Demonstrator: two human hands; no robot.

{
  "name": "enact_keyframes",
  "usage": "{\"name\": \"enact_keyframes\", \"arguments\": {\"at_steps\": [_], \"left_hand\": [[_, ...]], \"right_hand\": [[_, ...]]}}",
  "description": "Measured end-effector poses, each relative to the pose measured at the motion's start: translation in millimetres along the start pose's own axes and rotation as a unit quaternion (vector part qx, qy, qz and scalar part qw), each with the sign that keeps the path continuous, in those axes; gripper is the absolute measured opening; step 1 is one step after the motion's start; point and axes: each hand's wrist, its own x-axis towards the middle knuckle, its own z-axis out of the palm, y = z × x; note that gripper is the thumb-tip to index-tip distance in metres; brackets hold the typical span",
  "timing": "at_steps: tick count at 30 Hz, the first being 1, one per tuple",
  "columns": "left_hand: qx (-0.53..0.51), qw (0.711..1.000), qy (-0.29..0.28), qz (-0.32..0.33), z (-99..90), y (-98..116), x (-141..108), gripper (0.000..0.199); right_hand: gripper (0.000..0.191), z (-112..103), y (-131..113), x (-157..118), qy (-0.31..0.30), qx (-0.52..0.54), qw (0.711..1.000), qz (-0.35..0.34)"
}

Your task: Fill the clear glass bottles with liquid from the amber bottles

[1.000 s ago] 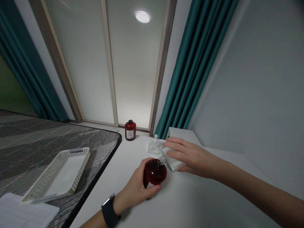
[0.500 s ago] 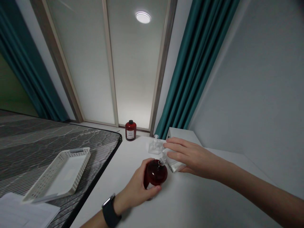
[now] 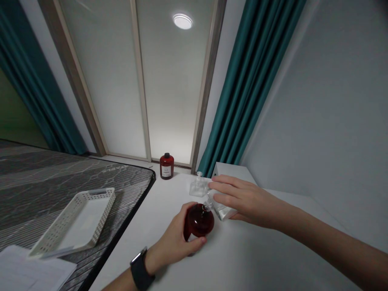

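My left hand [image 3: 176, 238], with a dark watch on its wrist, is wrapped round a dark red bottle [image 3: 200, 221]. My right hand [image 3: 242, 200] grips a clear bottle [image 3: 222, 209] that is tilted, its neck against the mouth of the red bottle. The two mouths meet just between my hands, and the exact contact is too small to tell. Behind them a clear pump bottle [image 3: 198, 187] stands on the white table [image 3: 224, 262]. Another red bottle [image 3: 166, 166], with a black cap and white label, is upright at the table's back edge.
A white box [image 3: 236, 171] sits at the back, behind my right hand. On the grey patterned surface [image 3: 127, 178] at the left are a white perforated basket [image 3: 72, 206] and white papers [image 3: 33, 268]. Teal curtains [image 3: 239, 89] hang behind.
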Motion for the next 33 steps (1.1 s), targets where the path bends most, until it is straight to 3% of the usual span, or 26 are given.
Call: {"name": "enact_keyframes", "arguments": {"at_steps": [21,33], "left_hand": [[-0.002,1.0,0.001,-0.003,0.9,-1.4,-0.1,0.068],[-0.005,1.0,-0.008,-0.006,0.2,1.0,0.3,0.069]], "right_hand": [[0.055,-5.2,-1.0,5.1,-0.004,-0.035,0.999,-0.029],[0.018,-6.4,-1.5,8.1,0.046,-0.073,0.995,-0.059]]}}
